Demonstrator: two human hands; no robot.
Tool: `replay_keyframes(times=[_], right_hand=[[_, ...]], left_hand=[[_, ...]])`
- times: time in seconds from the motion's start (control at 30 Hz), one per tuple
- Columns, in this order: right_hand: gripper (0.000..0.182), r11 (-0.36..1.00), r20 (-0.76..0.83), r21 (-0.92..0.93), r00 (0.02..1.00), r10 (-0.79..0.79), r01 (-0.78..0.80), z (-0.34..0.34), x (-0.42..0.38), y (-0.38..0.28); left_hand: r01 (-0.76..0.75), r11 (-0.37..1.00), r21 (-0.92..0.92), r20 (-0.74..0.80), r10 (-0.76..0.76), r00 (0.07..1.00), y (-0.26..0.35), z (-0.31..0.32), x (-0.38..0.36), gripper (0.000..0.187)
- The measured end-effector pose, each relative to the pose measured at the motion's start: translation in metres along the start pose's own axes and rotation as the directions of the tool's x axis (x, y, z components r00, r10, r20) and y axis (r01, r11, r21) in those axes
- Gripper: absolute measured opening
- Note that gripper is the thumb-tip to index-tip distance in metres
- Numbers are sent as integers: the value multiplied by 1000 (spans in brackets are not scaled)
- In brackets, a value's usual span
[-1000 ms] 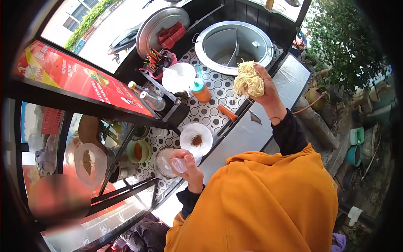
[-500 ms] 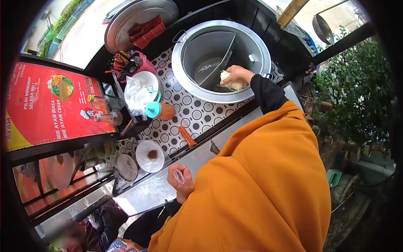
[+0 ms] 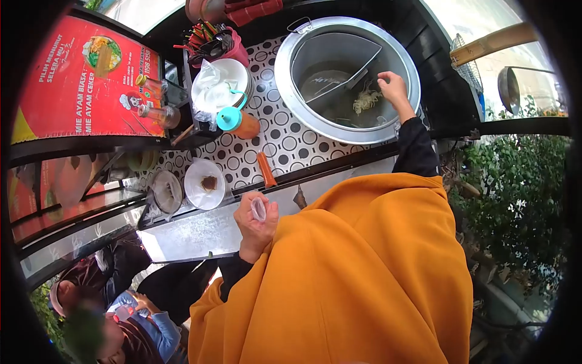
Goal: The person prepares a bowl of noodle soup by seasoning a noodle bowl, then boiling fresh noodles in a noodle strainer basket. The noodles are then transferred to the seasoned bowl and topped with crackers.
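Note:
A bundle of pale noodles (image 3: 366, 102) is in the watery right-hand compartment of a large metal pot (image 3: 290, 91), beside the metal divider (image 3: 339, 85). Just above and to the right of the noodles is my right hand (image 3: 395, 92), its fingers loosely curled and apart, with nothing in them. My left hand (image 3: 251, 227) is wrapped round a small clear plastic cup (image 3: 259, 209), close to my orange garment at the counter's near edge. A white bowl (image 3: 193, 193) with brown sauce in it stands to the left of that hand.
On the patterned counter (image 3: 233, 161) are an orange sauce bottle with a turquoise lid (image 3: 245, 125), an orange packet (image 3: 265, 170), stacked white bowls (image 3: 239, 73) and a pink utensil holder (image 3: 238, 51). Another bowl (image 3: 165, 191) sits left. People (image 3: 130, 315) are at lower left.
The noodles have left my right hand and are now in the pot. That hand has lifted and opened. My left hand still holds the cup. The view has shifted.

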State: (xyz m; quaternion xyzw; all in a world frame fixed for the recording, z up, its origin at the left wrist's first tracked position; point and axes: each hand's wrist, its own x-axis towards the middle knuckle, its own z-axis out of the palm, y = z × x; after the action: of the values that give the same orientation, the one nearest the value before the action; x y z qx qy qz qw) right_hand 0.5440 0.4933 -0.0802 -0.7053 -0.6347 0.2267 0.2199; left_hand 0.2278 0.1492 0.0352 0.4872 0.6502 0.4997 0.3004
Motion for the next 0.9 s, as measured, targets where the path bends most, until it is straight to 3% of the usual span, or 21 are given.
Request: replay_keyframes(times=[0.13, 0.17, 0.27, 0.33, 0.37, 0.47, 0.6, 0.63, 0.73, 0.77, 0.9], right_hand=[[13, 929, -333, 278, 932, -146, 245, -46, -47, -37], [13, 926, -326, 331, 943, -67, 180, -57, -68, -55], [13, 670, -275, 687, 954, -119, 282, -71, -151, -124], [11, 559, -124, 788, 956, -267, 258, -71, -217, -173], [10, 460, -91, 831, 894, -439, 311, -65, -242, -194], [14, 540, 128, 717, 678, -724, 441, -53, -298, -241], [15, 654, 401, 590, 531, -746, 474, -14, -327, -255], [10, 663, 433, 624, 524, -733, 413, -7, -334, -262], [8, 630, 307, 573, 575, -758, 525, 29, -364, -279], [9, 687, 333, 598, 651, -682, 414, 40, -382, -287], [18, 697, 391, 649, 652, -650, 306, 79, -427, -322]], left_hand=[[-57, 998, 32, -42, 58, 997, 3, 2, 15, 22], [-95, 990, 103, -31, 99, 995, 1, -1, 18, 22], [-183, 980, 81, -57, 188, 980, 2, -6, 24, 21], [-236, 961, 142, -77, 248, 966, 6, -12, 25, 22], [-266, 949, 167, -76, 281, 957, 7, -17, 24, 22], [-343, 890, 301, -34, 369, 929, 5, -35, 16, 25], [-399, 863, 310, 52, 404, 913, -8, -73, -3, 25], [-411, 850, 331, 82, 408, 909, -13, -85, -8, 25], [-437, 808, 395, 175, 401, 899, -26, -129, -24, 25], [-448, 790, 418, 205, 398, 894, -30, -146, -30, 25], [-422, 780, 462, 248, 343, 906, -48, -213, -51, 28]])
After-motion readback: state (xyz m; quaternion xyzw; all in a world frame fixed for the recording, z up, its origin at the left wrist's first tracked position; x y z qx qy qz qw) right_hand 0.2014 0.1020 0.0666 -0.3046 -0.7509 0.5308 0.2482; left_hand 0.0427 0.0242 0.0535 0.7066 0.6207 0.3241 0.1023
